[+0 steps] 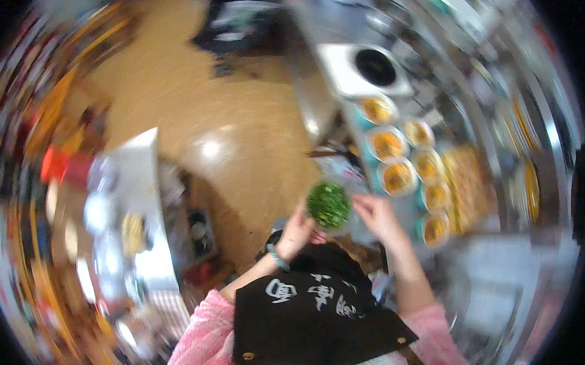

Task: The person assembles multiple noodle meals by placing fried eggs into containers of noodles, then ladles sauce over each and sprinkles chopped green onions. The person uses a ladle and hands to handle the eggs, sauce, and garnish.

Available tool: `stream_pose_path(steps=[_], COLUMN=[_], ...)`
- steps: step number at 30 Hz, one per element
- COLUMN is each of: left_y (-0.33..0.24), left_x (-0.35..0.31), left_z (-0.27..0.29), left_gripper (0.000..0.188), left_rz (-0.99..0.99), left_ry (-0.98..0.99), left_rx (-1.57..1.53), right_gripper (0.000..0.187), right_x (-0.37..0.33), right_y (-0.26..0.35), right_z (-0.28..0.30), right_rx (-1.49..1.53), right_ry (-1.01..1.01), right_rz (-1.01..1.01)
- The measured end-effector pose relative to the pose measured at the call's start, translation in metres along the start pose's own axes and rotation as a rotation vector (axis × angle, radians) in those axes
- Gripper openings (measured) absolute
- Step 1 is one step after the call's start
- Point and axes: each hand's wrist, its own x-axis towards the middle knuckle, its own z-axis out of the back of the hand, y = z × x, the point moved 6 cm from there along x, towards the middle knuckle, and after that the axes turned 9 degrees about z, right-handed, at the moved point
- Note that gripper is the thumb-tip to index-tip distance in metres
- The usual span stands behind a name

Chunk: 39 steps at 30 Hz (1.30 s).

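My left hand (297,230) is closed round the left and lower side of a round, clear-looking bowl (333,230), held up in front of my body. Chopped green herbs (329,203), scallion-like, fill it. At the bowl's right rim is my right hand (377,215), thumb and fingers pinched together. Blur keeps me from telling whether they grip the rim or something thin beside it. Right of my hands, several white bowls (398,176) with orange-yellow food stand in two rows on the counter.
Beyond the bowls sits a white cooktop (349,71) with a black round plate. A tray of pale brownish food (467,190) lies at their right. To my left stands a white-topped table (149,196) with plastic-wrapped things. A dark chair (237,30) is far ahead on the floor.
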Motion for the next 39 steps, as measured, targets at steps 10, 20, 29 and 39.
stream_pose_path(steps=[10,20,29,39], left_y=[0.174,0.424,0.714,0.913], left_x=[-0.211,-0.545,-0.774,-0.778], left_z=[0.013,-0.087,-0.077,0.002], left_gripper=[0.069,0.065,0.067,0.036], left_rz=[-0.316,-0.755,-1.398,-1.371], left_ry=[-0.775,-1.672,-2.333,-2.035], left_rx=[-0.366,-1.179,-1.406,-1.800], right_gripper=[0.020,0.039,0.024,0.029], right_x=[-0.120,-0.290,-0.395,-0.420], right_y=[0.177,0.316,0.342,0.359], right_z=[-0.193,-0.236,-0.350,-0.388], right_rx=[-0.123,0.379,0.207,0.068], right_ry=[0.608,0.826,1.015,0.911], right_rz=[0.960,1.264,1.153,0.971])
